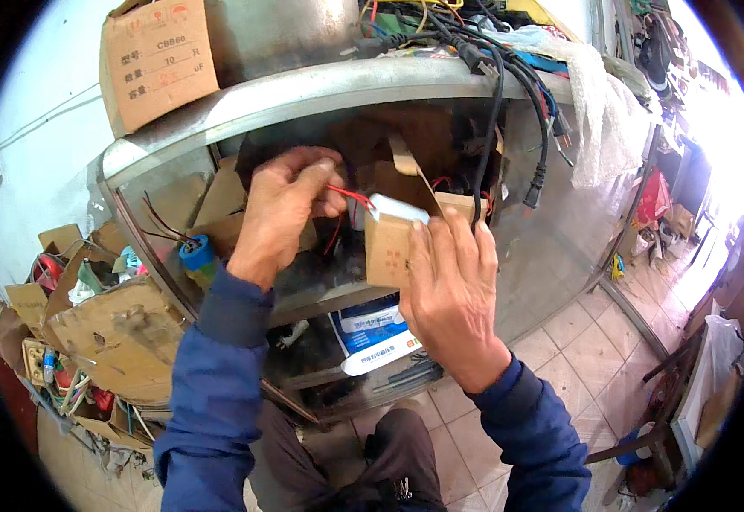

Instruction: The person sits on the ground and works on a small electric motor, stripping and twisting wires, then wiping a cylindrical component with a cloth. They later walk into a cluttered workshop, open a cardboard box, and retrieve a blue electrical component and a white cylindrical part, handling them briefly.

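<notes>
My left hand [287, 200] is closed, with thumb and fingers pinched on thin red wires [351, 195]. The wires run to a white block-shaped part [399, 207] at the open top of a small brown cardboard box [386, 250]. My right hand [453, 290] grips that box from its right side, fingers lying over its front and upper edge. Both hands are in front of the cabinet's open shelf. Behind them stand more open cardboard boxes [460, 203] with red wires showing. How far the white part sits inside the box is hidden.
Above is the cabinet's pale curved edge [304, 88], carrying a carton [159, 60] and tangled black cords [474, 51] that hang down near my right hand. A blue cylinder with wires [198, 253] stands at left. Below lies a blue-and-white package [376, 333]. Filled cartons [120, 333] stand at lower left.
</notes>
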The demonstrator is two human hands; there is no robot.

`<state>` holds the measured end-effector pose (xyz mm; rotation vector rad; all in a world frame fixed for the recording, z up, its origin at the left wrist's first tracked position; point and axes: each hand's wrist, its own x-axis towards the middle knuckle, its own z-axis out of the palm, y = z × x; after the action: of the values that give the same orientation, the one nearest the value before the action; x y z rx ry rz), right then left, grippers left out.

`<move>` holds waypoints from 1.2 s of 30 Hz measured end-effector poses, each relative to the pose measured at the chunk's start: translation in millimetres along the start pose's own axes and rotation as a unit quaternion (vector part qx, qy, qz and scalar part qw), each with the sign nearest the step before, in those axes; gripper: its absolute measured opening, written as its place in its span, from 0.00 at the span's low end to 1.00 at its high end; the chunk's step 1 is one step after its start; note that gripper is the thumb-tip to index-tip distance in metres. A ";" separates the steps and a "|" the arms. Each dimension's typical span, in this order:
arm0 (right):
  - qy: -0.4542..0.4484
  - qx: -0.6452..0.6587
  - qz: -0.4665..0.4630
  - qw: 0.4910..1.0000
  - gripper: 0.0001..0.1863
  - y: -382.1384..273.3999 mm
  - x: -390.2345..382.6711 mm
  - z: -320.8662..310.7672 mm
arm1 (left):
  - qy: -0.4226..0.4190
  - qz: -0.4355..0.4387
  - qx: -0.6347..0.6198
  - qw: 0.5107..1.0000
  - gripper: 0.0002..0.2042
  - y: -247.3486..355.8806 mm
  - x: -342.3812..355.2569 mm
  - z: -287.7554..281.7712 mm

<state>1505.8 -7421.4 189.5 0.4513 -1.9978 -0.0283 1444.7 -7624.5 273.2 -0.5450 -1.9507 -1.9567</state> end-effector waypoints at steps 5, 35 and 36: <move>-0.023 -0.036 -0.007 0.999 0.25 3.8 42.3 33.2 | 0.100 0.039 -0.254 0.961 0.08 -13.0 7.6 -13.3; -0.109 0.925 0.281 0.231 0.26 -55.2 -40.3 29.2 | 0.005 -0.052 -0.275 0.960 0.09 -34.7 -25.0 -0.2; -0.104 0.929 0.277 0.224 0.26 -56.5 -39.7 30.9 | 0.000 -0.051 -0.277 0.960 0.09 -34.8 -23.9 -0.7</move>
<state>1511.3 -7466.3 128.9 1.0131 -1.0496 3.0998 1448.8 -7625.7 231.3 -0.5819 -1.4331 -2.5769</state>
